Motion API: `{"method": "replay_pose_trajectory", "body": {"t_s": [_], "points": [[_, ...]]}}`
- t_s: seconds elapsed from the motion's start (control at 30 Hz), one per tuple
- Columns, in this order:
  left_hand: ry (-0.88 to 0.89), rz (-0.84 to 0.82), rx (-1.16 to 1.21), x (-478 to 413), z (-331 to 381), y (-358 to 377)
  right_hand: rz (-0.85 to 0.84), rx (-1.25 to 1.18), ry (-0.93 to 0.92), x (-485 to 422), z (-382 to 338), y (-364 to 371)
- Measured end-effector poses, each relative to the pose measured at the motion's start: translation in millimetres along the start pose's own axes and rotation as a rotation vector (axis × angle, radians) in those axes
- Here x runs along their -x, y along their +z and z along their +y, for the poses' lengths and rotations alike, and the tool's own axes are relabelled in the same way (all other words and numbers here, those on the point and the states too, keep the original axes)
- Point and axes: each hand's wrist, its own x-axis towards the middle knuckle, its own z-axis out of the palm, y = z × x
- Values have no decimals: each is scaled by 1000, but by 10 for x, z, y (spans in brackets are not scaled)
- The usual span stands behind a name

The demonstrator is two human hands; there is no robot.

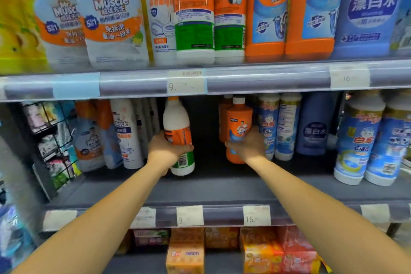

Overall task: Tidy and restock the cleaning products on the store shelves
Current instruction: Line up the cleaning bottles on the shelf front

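Note:
Both arms reach into the middle shelf (222,191). My left hand (165,149) grips a white bottle (178,122) with an orange and green label, its back label facing me, held upright just above the shelf floor. My right hand (246,145) grips an orange Mr Muscle bottle (239,122) with a white cap, also upright, to the right of the white one. A second orange bottle (222,118) stands close behind it. Between the two held bottles is a dark gap.
White and blue bottles (278,124) stand right of my right hand; larger blue-labelled bottles (360,140) sit near the shelf's front right. Mr Muscle bottles (126,133) and a wire rack (51,140) are at left. The upper shelf (266,80) is packed; boxes (186,256) lie below.

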Motion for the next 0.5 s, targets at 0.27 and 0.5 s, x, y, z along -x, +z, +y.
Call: {"method": "replay_pose_trajectory", "body": {"t_s": [0.27,0.5], "points": [[1,-1,-36,-85,-162,-179,-19,-11,-16,-221,82,298],[10,12,-3,-79,-171,-248,19,1,-8,-326,123,410]]}}
